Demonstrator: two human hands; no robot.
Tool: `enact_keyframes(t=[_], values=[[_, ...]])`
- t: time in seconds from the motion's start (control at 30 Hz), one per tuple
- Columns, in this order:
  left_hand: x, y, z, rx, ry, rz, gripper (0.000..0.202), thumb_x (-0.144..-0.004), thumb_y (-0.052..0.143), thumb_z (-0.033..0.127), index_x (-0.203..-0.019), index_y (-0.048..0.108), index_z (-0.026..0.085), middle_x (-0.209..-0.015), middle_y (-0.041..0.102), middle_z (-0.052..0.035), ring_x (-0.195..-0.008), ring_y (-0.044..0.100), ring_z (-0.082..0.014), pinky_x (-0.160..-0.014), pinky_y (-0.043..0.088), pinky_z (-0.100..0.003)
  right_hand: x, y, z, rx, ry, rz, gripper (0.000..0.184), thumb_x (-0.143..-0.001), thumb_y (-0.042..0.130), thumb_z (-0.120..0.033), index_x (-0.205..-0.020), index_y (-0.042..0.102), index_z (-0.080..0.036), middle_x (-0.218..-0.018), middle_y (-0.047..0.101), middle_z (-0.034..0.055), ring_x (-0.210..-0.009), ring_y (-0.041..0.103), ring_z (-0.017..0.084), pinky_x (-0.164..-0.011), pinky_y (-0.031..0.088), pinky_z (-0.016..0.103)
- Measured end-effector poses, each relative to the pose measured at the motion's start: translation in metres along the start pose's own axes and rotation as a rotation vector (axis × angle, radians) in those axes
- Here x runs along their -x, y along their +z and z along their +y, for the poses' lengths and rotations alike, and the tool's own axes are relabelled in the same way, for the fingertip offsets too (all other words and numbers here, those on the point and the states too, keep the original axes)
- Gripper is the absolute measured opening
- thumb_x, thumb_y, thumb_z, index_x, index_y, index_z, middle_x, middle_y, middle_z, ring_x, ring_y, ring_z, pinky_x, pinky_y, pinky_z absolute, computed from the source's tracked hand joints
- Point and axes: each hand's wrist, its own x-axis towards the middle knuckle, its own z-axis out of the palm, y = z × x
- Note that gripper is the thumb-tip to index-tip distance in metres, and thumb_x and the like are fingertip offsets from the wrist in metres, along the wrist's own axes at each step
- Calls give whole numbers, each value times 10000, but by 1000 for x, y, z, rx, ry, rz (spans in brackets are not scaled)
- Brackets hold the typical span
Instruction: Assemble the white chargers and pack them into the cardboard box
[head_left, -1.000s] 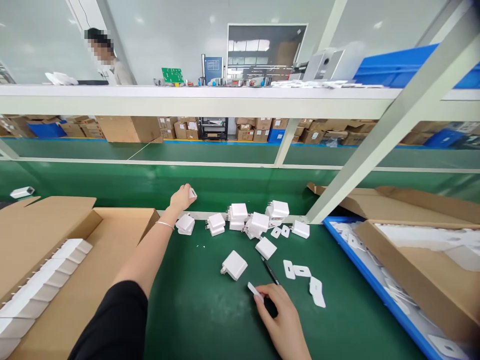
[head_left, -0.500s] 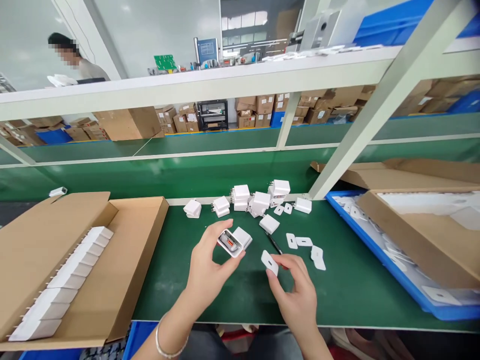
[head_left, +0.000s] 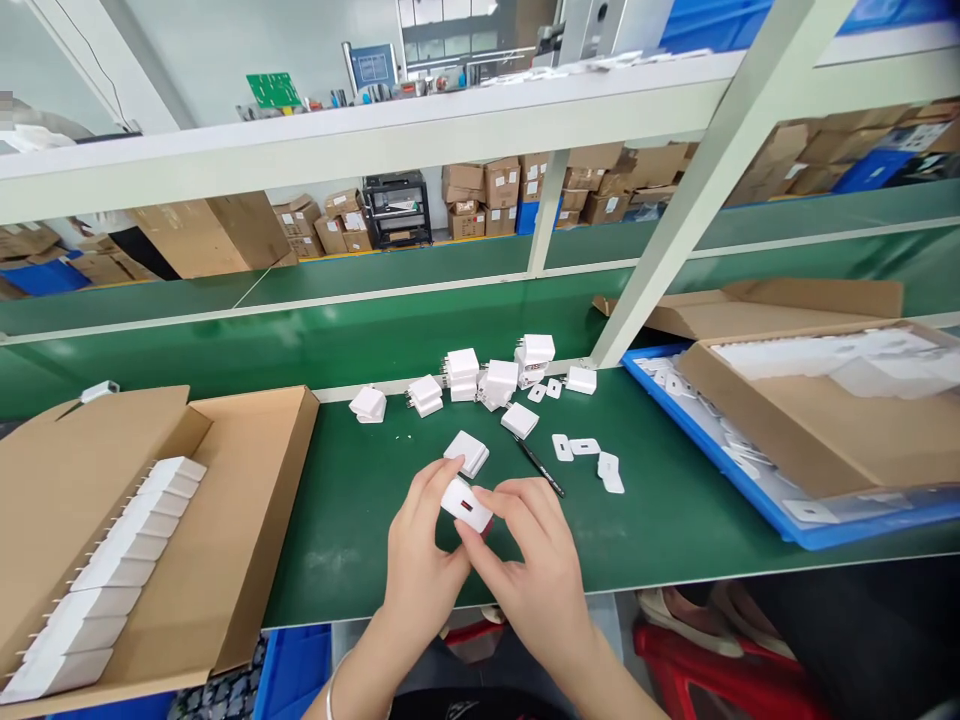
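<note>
No txt I can read on my feed. Pen (head_left: 539, 466) + bkgd cartons (head_left: 502, 186) carry marks — too sm. for me.

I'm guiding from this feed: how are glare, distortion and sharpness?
All head view: the white rectangular plastic adapter shows its dark slot sharply; the dark glass window carries bright glare; the open brown cardboard box at left seems wide-angle stretched; distant brown cardboard boxes look soft.

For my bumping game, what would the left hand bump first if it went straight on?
Probably the white plug lying just beyond the left hand, though the hand might be too high to touch.
</note>
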Motion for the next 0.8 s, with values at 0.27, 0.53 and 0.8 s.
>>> enact_keyframes(t=[0.27,0.53,0.8], values=[[6,-15,-3,348,-115,-117,473,-1060,499,277,-1513,570,390,-1568,502,-66,-1443,514,-284,-1192,463,-444,-2,-3,7,56,-75,-23,295,-976,685,-144,-1251,678,-251,-987,607,69,-882,570,213,-759,530,378],[11,-2,4,378,-132,95,326,-1084,520,352,-1341,719,370,-1388,633,-75,-1302,617,-237,-1030,573,-336,13,11,27,-498,366,-194,404,-1039,568,-462,-1392,627,-276,-1125,607,84,-993,622,235,-883,566,394],[29,10,-6,550,-53,99,273,-1077,523,358,-1255,730,358,-1515,552,-90,-1356,591,-293,-967,604,-392,25,19,29,-707,392,-145,389,-985,678,-464,-1347,664,-321,-1203,599,71,-1075,617,239,-914,546,362]])
